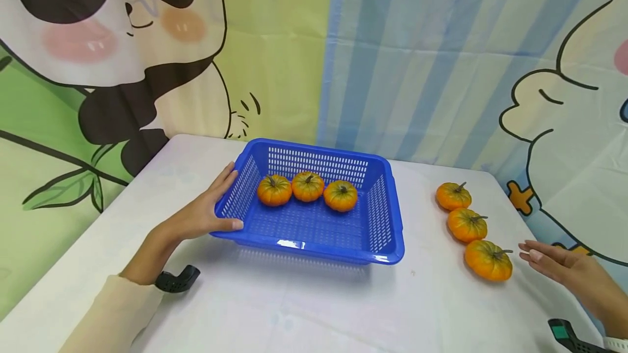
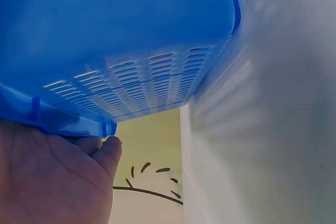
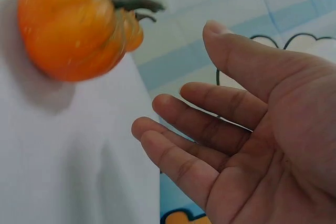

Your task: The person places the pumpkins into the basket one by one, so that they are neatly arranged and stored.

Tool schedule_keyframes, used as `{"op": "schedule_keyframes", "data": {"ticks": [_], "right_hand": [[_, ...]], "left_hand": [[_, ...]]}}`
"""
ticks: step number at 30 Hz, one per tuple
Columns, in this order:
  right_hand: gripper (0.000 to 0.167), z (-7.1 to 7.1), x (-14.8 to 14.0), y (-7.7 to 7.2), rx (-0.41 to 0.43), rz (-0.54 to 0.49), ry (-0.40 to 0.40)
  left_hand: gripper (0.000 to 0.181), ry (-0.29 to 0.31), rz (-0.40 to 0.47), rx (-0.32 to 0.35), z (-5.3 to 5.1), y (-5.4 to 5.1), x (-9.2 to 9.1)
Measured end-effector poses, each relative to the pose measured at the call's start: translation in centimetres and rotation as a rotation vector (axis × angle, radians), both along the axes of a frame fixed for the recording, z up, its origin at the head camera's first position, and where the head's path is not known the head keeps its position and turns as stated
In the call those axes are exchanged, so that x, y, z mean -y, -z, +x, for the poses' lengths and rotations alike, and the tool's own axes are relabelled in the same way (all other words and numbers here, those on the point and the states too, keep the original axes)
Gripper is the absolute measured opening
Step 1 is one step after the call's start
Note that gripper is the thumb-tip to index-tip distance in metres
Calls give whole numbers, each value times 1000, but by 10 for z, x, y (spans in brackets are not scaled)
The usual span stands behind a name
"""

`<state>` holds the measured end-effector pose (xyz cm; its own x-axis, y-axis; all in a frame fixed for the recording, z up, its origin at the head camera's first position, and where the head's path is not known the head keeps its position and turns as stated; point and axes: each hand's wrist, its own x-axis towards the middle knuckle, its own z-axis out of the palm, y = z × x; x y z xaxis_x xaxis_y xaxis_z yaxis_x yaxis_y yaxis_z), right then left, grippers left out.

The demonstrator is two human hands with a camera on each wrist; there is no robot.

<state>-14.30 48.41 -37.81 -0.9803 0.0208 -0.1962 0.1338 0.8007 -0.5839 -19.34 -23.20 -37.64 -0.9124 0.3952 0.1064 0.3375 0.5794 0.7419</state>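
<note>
Left hand [image 1: 203, 212] has hold of the blue basket [image 1: 338, 251] at its left front corner: thumb over the rim, fingers along the outer left side. Basket is on the white table [image 1: 235, 315], three small pumpkins [image 1: 307, 187] in a row inside. Three more sit in a line on the table to its right. Right hand [image 1: 569, 267] is beside the nearest pumpkin [image 1: 487, 262], not touching; fingers loosely extended, thumb apart, palm bare.

Handling, my read: pumpkins look light and firm, skin smooth and a bit slick, round enough to roll. Best hold is fingers and thumb round the ribbed sides; avoid the stem [image 1: 503, 253], could snap. Basket looks like thin plastic, light, slightly flexy; rim is the place to hold.
</note>
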Motion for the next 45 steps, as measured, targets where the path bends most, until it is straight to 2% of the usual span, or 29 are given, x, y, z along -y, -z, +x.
{"op": "schedule_keyframes", "data": {"ticks": [4,9,16,25,32,37,45], "right_hand": [[76,-1,-10,13,63,-57,22],[82,-4,-9,22,103,-38,30],[86,-10,3,18,151,60,10],[86,-11,18,15,200,-13,23],[83,-12,25,9,203,-4,12],[83,-11,28,9,206,-55,15],[74,-8,30,14,130,-129,-6]], "left_hand": [[108,3,10,-1,0,-2,-1],[108,4,11,-1,0,-1,-1],[109,3,12,-6,0,1,-1],[108,-4,3,-3,1,1,-1],[107,-4,-2,-9,1,0,-1],[108,-9,-8,-7,1,0,-1],[107,-14,-11,-3,1,0,-1]]}}
